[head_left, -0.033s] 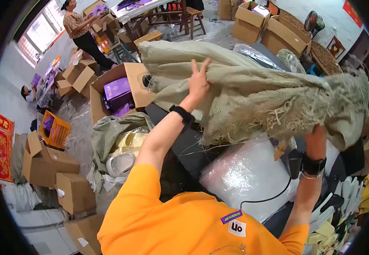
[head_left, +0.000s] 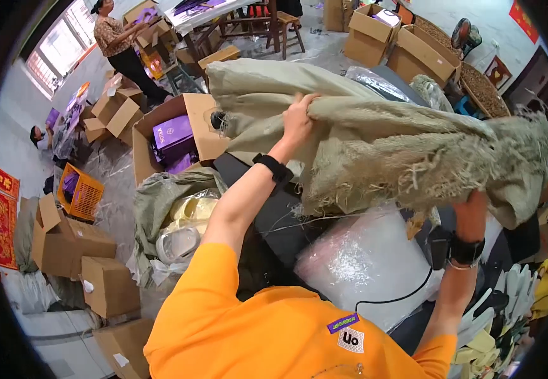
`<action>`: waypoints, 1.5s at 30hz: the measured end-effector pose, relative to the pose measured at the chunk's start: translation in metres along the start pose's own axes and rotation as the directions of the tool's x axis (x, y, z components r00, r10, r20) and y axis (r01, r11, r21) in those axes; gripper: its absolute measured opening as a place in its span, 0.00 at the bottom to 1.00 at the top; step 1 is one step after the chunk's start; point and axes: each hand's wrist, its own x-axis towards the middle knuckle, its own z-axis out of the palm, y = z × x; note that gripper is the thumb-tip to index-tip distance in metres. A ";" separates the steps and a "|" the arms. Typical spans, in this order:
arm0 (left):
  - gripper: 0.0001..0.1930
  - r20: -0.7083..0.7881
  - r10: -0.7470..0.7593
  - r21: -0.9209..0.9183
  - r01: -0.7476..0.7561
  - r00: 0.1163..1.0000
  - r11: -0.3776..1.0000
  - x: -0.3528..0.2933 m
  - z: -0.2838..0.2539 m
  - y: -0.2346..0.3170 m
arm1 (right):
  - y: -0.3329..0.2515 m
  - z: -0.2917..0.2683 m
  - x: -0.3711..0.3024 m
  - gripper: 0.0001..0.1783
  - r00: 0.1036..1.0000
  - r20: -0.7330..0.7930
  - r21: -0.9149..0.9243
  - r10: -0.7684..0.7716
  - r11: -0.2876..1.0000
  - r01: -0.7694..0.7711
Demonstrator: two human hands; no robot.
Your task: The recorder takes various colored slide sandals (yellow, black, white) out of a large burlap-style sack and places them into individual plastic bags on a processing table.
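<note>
A large grey-green woven sack (head_left: 381, 142) with a frayed edge stretches across in front of me. My left hand (head_left: 299, 119) grips a fold of its upper side, fingers curled into the cloth. At the sack's right end, my right hand (head_left: 471, 211) reaches up under the frayed edge, and the cloth hides its fingers. Below the sack lies a clear plastic bag (head_left: 365, 259) with white and pinkish contents, on a dark surface. A scrap of brown material (head_left: 415, 225) hangs near my right wrist.
An open carton (head_left: 144, 148) with purple boxes stands at left, beside an open sack (head_left: 150, 205) of pale plastic-wrapped items. Shoe-sole-like pieces (head_left: 507, 303) pile at lower right. More cartons (head_left: 109, 284) and an orange crate (head_left: 84, 196) line the left. A person (head_left: 122, 47) stands far left.
My left hand's fingers, raised and spread over the sack before, are now curled down onto the cloth. The right hand and the sack have barely shifted.
</note>
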 end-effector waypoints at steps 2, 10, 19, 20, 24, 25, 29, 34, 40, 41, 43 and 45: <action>0.16 -0.188 0.053 -0.283 -0.106 0.981 0.953 0.022 0.007 0.008 | -0.005 -0.009 0.003 0.27 0.998 0.060 -0.078 0.026 0.997 -0.021; 0.10 0.017 -0.111 -1.000 0.019 0.994 0.018 0.080 -0.039 0.129 | 0.101 -0.043 0.019 0.39 0.986 -0.089 0.010 0.138 0.990 -0.138; 0.11 -0.061 0.372 -0.984 0.007 0.926 -0.179 0.091 -0.013 0.204 | 0.053 -0.024 0.020 0.40 0.982 -0.072 0.031 0.174 0.985 -0.172; 0.11 -0.143 0.479 -0.990 -0.124 0.866 -0.071 0.087 -0.013 0.204 | 0.034 0.000 0.025 0.40 0.987 -0.042 0.079 0.156 0.985 -0.152; 0.10 -0.185 0.669 -0.930 -0.347 0.720 0.116 0.051 0.002 0.262 | 0.006 0.004 0.034 0.41 0.982 -0.038 0.090 0.187 0.979 -0.183; 0.09 -0.155 0.722 -0.943 -0.318 0.675 0.095 0.043 0.005 0.271 | 0.017 -0.003 0.030 0.41 0.979 -0.043 0.091 0.197 0.977 -0.193; 0.10 -0.004 0.761 -0.992 -0.100 0.649 0.080 0.018 0.004 0.267 | -0.008 0.020 0.002 0.42 0.969 -0.058 0.099 0.241 0.967 -0.235; 0.10 0.177 0.812 -0.983 0.145 0.556 0.115 -0.025 0.009 0.269 | -0.021 0.040 0.014 0.42 0.920 -0.157 0.049 0.359 0.933 -0.356; 0.20 0.202 0.795 -0.877 -0.255 0.572 0.407 -0.069 -0.046 0.258 | -0.025 0.044 -0.047 0.43 0.887 -0.189 0.077 0.422 0.906 -0.415; 0.24 0.214 0.737 -0.766 -0.358 0.641 0.534 -0.079 -0.064 0.248 | -0.028 0.050 -0.054 0.43 0.891 -0.176 0.102 0.418 0.908 -0.406; 0.25 0.120 0.739 -0.520 -0.592 0.663 0.616 -0.083 -0.103 0.228 | -0.024 0.052 -0.043 0.44 0.871 -0.186 0.119 0.454 0.891 -0.439; 0.17 -0.067 0.735 0.085 -0.730 0.675 0.678 -0.089 -0.154 0.191 | -0.018 0.047 -0.036 0.44 0.857 -0.182 0.145 0.483 0.875 -0.462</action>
